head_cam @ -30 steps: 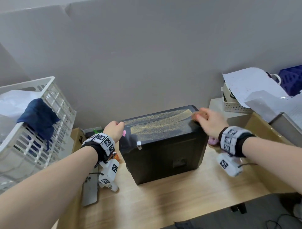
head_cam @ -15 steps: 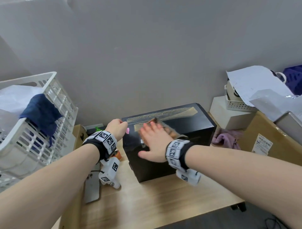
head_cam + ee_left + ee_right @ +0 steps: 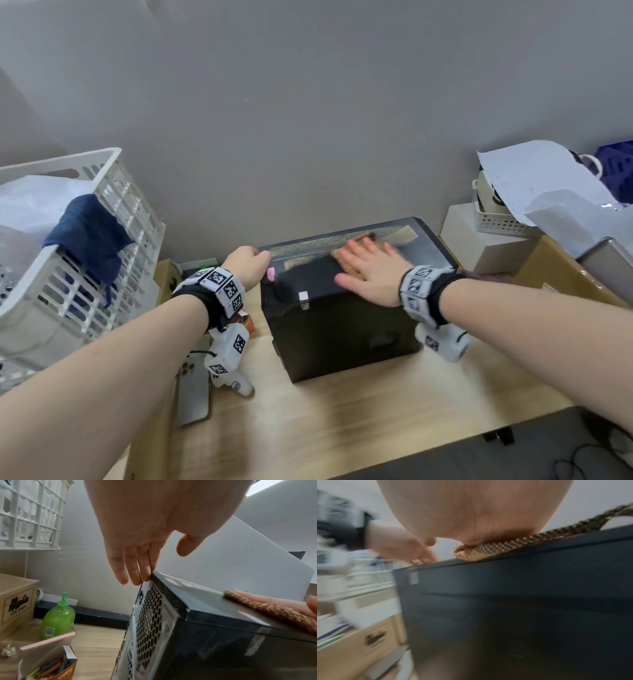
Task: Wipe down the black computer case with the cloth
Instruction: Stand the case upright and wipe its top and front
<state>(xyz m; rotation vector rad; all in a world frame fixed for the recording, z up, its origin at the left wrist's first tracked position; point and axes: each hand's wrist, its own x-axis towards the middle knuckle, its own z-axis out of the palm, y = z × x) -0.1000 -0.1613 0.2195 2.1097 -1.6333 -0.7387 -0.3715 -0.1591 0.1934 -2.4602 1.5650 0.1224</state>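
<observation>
- Grey wall (image 3: 308, 120) behind a wooden desk (image 3: 342, 418); the black computer case (image 3: 346, 325) stands on the desk near the wall.
- Right hand (image 3: 371, 270), fingers straight and flat, presses the brown cloth (image 3: 344, 262) onto the case top; left hand (image 3: 246, 265) braces the top's left edge with extended fingers, grasping nothing.
- Risk: a hard sideways stroke could shove the case into the green bottle (image 3: 59, 616) or the phone (image 3: 192, 390), since the left hand only rests there.
- Risk: the cloth could slip from under the flat palm.
- Count: one case, one cloth, two hands, one bottle, one phone, one white basket (image 3: 68, 274).
</observation>
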